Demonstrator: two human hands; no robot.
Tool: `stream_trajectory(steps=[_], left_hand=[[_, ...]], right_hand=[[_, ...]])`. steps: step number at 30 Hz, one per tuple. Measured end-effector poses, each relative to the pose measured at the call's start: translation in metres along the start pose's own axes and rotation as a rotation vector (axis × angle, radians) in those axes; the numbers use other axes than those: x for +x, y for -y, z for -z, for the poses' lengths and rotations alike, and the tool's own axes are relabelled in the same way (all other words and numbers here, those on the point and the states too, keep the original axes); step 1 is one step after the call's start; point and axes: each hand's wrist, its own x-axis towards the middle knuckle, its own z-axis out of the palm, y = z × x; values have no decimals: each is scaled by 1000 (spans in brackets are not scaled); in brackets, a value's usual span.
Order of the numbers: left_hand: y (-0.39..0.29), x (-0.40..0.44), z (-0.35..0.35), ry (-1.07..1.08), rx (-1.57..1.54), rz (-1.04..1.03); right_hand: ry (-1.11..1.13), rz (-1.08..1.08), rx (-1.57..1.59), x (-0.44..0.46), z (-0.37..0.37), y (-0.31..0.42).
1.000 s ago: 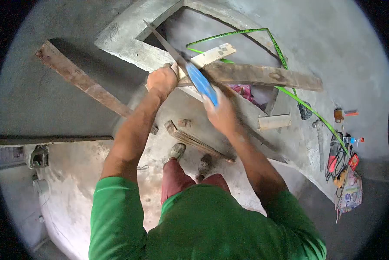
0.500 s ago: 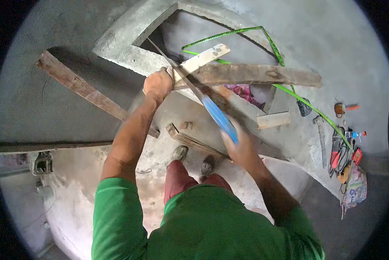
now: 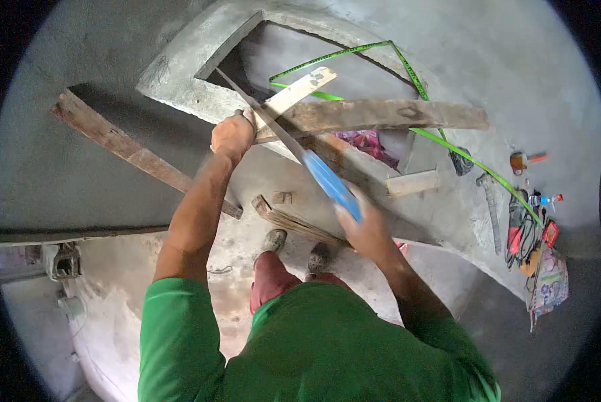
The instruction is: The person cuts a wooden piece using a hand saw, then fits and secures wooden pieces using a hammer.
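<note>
My right hand (image 3: pixel 366 231) is wrapped round the blue handle of a handsaw (image 3: pixel 330 184), slightly blurred. The saw's long blade slants up and left across a pale wood strip (image 3: pixel 300 94) close to my left hand (image 3: pixel 233 134). That hand is closed on the near end of the pale strip, just left of the blade. A weathered brown plank (image 3: pixel 387 115) runs rightward from beside the blade, meeting the strip near my left hand. Exactly how the two pieces touch there is hidden by the fingers and blade.
A concrete ledge with a rectangular opening (image 3: pixel 230 43) lies ahead. A green tape measure (image 3: pixel 408 67) stretches across it. Another plank (image 3: pixel 126 144) leans at left. A wood offcut (image 3: pixel 413 183), hammer (image 3: pixel 491 214) and cables (image 3: pixel 525 234) lie right; thin boards (image 3: pixel 297 224) rest near my feet.
The whole view has shifted slightly, so most things sit a little further left. Both hands keep their grips, and the saw stays across the pale strip with little visible movement.
</note>
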Motion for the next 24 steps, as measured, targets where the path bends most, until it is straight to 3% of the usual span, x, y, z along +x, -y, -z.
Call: stream_trajectory(steps=[4,6,8,11,12,13,14,16,17,18,21,24], left_hand=[[6,4,-2,-52,13,-20],[3,-1,1,-48,12,-32],[5,-5,2,-73,17,-44],[8,-2,1,-2,213,-65],[18,-3,-2,-61,141,-157],[15,-3,-5,-58,67,-90],[21,4,-13,-24,314,-190],[9,3,-3,8,99,-68],[6,-8,-1,-70,221,-232],[8,3,-6,-40,62,-66],[12,6,-18,-153,57,-86],[4,2,-18,-175,76,-47]], right_hand=[[77,17,-17,-12,26,5],[53,-32,13,45,-11,29],[-144,304,18,121,-74,14],[-102,308,113,173,-102,52],[-93,271,81,175,-100,52],[-121,243,106,174,-101,55],[-153,222,128,172,-94,55],[-239,358,267,137,-49,75],[-292,402,319,115,-22,80],[-342,464,372,94,5,79],[-479,381,241,19,58,6],[-561,-5,1019,-67,104,-66]])
